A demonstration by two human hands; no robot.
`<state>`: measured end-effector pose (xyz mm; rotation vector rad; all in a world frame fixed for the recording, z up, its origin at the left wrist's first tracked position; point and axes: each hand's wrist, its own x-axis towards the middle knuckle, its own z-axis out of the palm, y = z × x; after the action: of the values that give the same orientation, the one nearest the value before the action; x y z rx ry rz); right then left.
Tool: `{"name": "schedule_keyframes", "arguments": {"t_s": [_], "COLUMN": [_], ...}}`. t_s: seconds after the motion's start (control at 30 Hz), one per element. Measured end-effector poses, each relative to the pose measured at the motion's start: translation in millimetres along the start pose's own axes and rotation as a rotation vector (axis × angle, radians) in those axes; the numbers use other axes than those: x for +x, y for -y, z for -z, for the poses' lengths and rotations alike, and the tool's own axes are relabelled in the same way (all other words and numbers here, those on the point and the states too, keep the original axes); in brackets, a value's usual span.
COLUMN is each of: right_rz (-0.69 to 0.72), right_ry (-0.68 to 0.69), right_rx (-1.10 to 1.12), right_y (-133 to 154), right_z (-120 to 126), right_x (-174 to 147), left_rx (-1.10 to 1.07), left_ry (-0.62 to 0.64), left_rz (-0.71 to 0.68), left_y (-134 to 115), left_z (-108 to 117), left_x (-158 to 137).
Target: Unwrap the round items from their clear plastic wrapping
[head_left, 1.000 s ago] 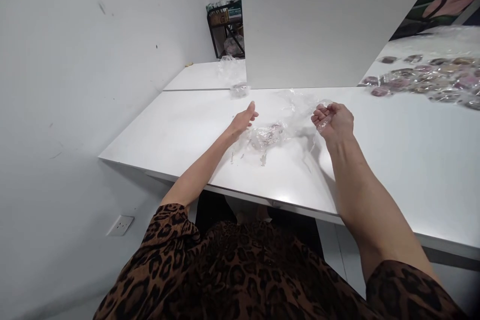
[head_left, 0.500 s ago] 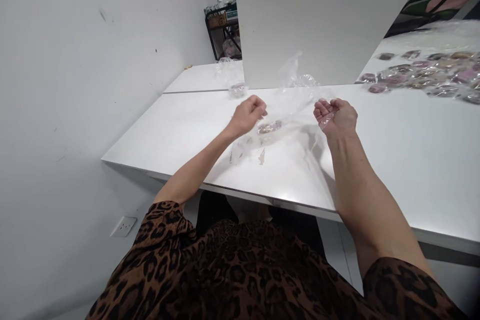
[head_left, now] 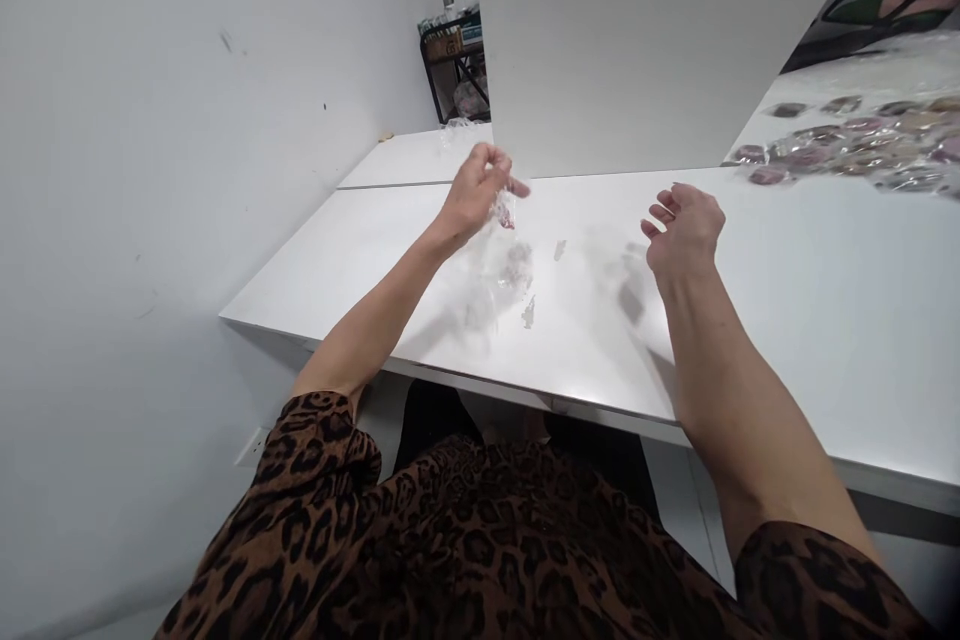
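My left hand [head_left: 478, 188] is over the white table with its fingers bent and closed on a clear plastic bag [head_left: 504, 210]. A small pinkish patch shows in the plastic just under the fingers. The rest of the bag hangs toward me, smeared by motion, and I cannot make out its lower edge. Off to the right, my right hand [head_left: 684, 225] is raised above the table, palm turned inward. Its fingers are loosely curled and apart, with nothing visible in them.
A white table [head_left: 810, 320] lies before me, backed by an upright white panel [head_left: 637, 40]. Many small plastic-wrapped items [head_left: 862, 150] cover the far right. A black shelf rack [head_left: 454, 65] stands behind. Crumpled clear plastic [head_left: 457, 128] lies at the back left.
The plastic between my hands has swung left and now hangs from my left hand. That hand has risen slightly away from me. My right hand has loosened its fingers and no longer holds plastic.
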<state>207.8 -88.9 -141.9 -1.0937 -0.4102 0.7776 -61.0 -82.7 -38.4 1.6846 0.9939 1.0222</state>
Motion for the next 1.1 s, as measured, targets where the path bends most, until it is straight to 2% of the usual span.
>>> {"name": "schedule_keyframes", "arguments": {"t_s": [0.17,0.33,0.47,0.57,0.67,0.73,0.83,0.97,1.03,1.1], "right_rz": [0.153,0.246,0.238,0.206,0.216,0.249,0.288,0.222,0.195,0.203], "right_ry": [0.108,0.189,0.222,0.228,0.273,0.351,0.555,0.805,0.803,0.721], "right_rx": [-0.111,-0.18,-0.18,-0.157,-0.17,-0.188,-0.192,-0.136,-0.068,0.005], "right_y": [-2,-3,-3,-4,-6,-7,-5,1,4,8], "right_z": [-8,-10,-8,-8,-11,-14,-19,-25,-25,-24], "right_x": [-13,-18,-18,-18,-20,-25,-40,-64,-69,-66], "left_rx": [0.008,0.023,0.014,-0.059,-0.13,-0.177,-0.258,-0.286,-0.277,-0.267], "left_ry": [0.009,-0.043,-0.095,-0.117,-0.113,-0.08,-0.081,-0.12,-0.15,-0.214], "left_rz": [-0.089,-0.178,-0.176,-0.242,-0.364,-0.438,-0.477,-0.465,-0.473,-0.452], "left_y": [-17,-59,-97,-113,-119,-122,-127,-124,-114,-98], "left_z": [4,2,-3,-1,4,7,10,20,33,50], "left_x": [11,8,-4,-6,-6,-7,-12,-15,-14,-13]}}
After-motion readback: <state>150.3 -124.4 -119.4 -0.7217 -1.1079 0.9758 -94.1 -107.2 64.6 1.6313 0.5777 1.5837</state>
